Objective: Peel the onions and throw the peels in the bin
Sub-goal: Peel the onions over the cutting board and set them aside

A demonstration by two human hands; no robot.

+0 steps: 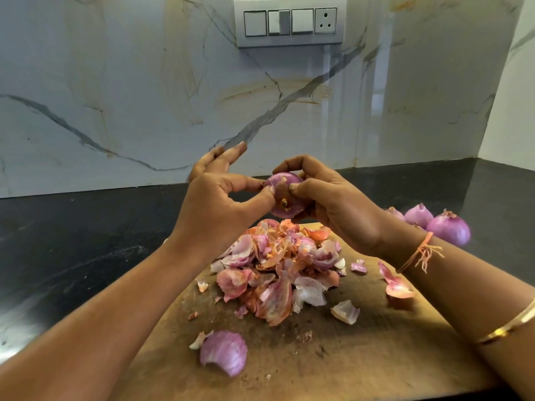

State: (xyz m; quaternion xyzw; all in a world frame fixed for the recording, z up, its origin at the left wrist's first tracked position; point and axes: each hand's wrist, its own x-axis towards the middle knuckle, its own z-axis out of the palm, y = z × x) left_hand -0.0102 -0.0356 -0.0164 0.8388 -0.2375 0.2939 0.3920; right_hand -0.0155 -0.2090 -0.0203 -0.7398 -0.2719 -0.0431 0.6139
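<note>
Glossy veined marble backsplash (144,82); grey switch panel (290,22) with socket; black stone counter (72,241); white side wall (512,96).

One wide-angle camera rides on my head, facing forward and down. It sits close: my left grip (220,206) and right grip (341,215) meet at the frame's centre, my forearms (101,328) stretching from both lower corners. The wooden board (376,357) fills the lower middle, the dark worktop (72,241) crosses mid-frame, and the marble wall (115,82) with its switch plate (290,22) takes the upper half.
</note>
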